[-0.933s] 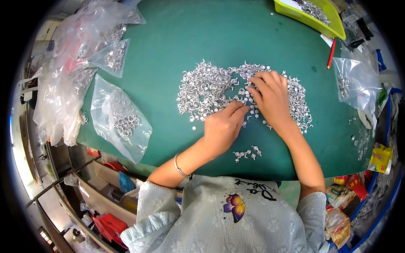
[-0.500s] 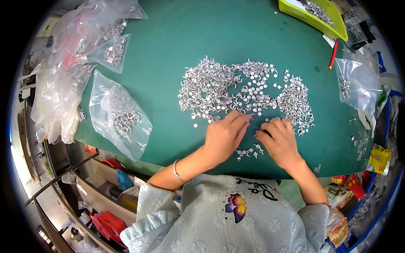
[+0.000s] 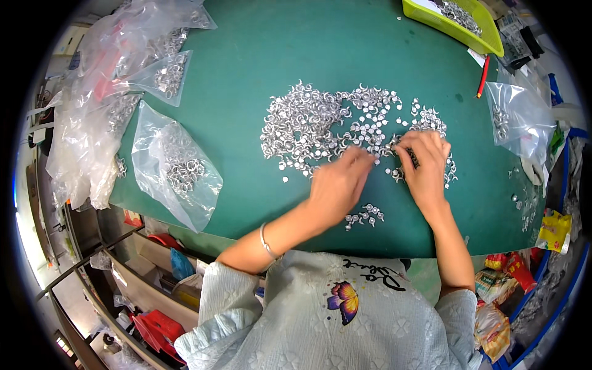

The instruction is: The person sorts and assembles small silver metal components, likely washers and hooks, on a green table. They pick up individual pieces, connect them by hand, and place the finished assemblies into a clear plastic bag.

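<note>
Many small silvery metal pieces, each with a round head and a curved hook, lie in a broad pile (image 3: pixel 302 123) on the green table. My left hand (image 3: pixel 340 185) is at the pile's near edge, its fingers drawn together and slightly blurred; whatever they may hold is hidden. To its right, my right hand (image 3: pixel 424 169) reaches over the right part of the pile. Thumb and fingertips there are bent close together among the pieces, and I cannot make out what is between them. Closer to me, between my forearms, sits a small separate group of the same pieces (image 3: pixel 365 216).
Clear plastic bags (image 3: pixel 176 166) with metal rings lie on the left, beside a larger heap of bags (image 3: pixel 92 111). A yellow-green basket (image 3: pixel 453 28) stands at the far right, a red pen (image 3: pixel 483 77) near it. Another clear bag (image 3: pixel 521 117) rests at the right edge.
My right hand has moved away from me, from beside the small group to the right part of the pile. My left hand has shifted slightly forward and right.
</note>
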